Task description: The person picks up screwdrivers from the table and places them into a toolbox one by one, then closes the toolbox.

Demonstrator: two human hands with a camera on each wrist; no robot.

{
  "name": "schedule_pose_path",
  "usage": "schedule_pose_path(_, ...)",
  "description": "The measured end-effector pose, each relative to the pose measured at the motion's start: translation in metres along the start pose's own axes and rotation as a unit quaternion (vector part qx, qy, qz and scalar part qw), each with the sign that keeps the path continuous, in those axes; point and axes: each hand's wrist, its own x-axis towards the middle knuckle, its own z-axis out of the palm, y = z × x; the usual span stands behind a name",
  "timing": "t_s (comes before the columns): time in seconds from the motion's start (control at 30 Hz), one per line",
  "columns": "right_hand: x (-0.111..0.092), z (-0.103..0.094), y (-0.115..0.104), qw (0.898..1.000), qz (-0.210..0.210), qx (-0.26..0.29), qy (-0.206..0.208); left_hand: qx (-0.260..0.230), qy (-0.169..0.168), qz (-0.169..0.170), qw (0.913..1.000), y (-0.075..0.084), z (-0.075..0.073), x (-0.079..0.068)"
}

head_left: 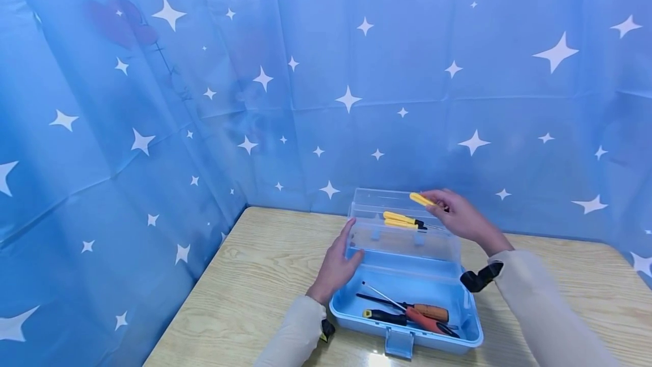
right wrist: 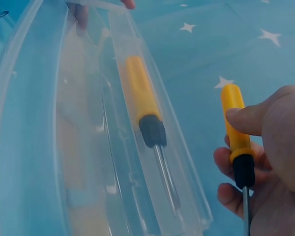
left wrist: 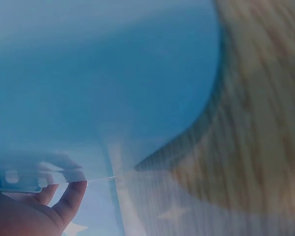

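Observation:
My right hand [head_left: 460, 217] holds a yellow-handled screwdriver [right wrist: 233, 108] above the raised lid, thumb along the handle and metal shaft pointing down. The toolbox [head_left: 433, 343] is light blue, with its clear lid [head_left: 407, 244] standing up at the back. My left hand [head_left: 333, 265] grips the lid's left edge, thumb in front and fingers behind it. Inside the lid's compartment lies another yellow-handled screwdriver [right wrist: 146, 93], with a black collar. In the box's bottom lie a red-handled screwdriver [head_left: 425, 320], a wooden-handled tool [head_left: 430, 312] and a black-handled tool [head_left: 387, 316].
The toolbox stands on a wood-grain table [head_left: 244, 282], near its front. A blue curtain [head_left: 305, 72] with white stars hangs behind and to the left. The box's latch [head_left: 399, 344] hangs at the front.

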Motion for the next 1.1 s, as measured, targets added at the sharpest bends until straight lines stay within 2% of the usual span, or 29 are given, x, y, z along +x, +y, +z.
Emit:
schedule_pose_path(0.43,0.017,0.017,-0.006,1.0,-0.004,0.009,-0.008,0.002,0.004,0.007,1.0,0.0,-0.001,0.001)
schedule_pose_path(1.1,0.03,0.029,-0.006,0.999,0.01,0.021,-0.024,-0.003,0.009,0.002,1.0,0.0,0.001,0.002)
